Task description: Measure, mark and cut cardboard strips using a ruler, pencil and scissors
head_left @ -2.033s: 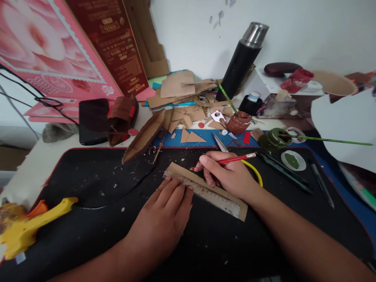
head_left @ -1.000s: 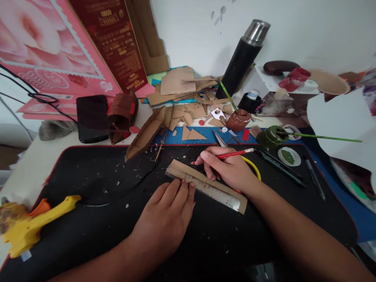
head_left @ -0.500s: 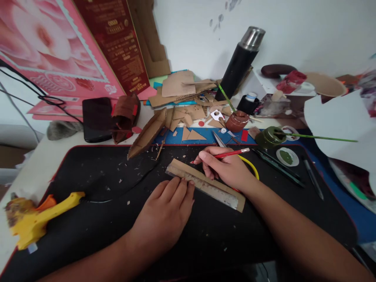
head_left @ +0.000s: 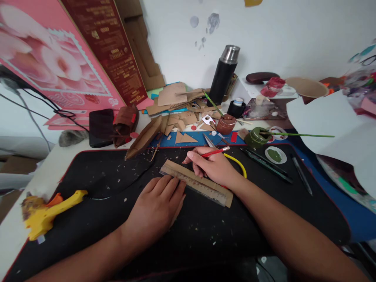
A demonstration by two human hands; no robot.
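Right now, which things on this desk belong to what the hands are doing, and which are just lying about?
In use: left hand pressing the ruler onto the cardboard strip; right hand holding the red pencil by the strip's edge.
Lying about: glue gun, flask, cardboard boat, green paint pot, phone.

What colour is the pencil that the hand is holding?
Red, with a silvery end. The head view shows the pencil in the right hand.

The view has drawn back and up, baring more white wall (head_left: 279,35); the red pencil (head_left: 210,152) in the right hand (head_left: 216,168) barely shifted.
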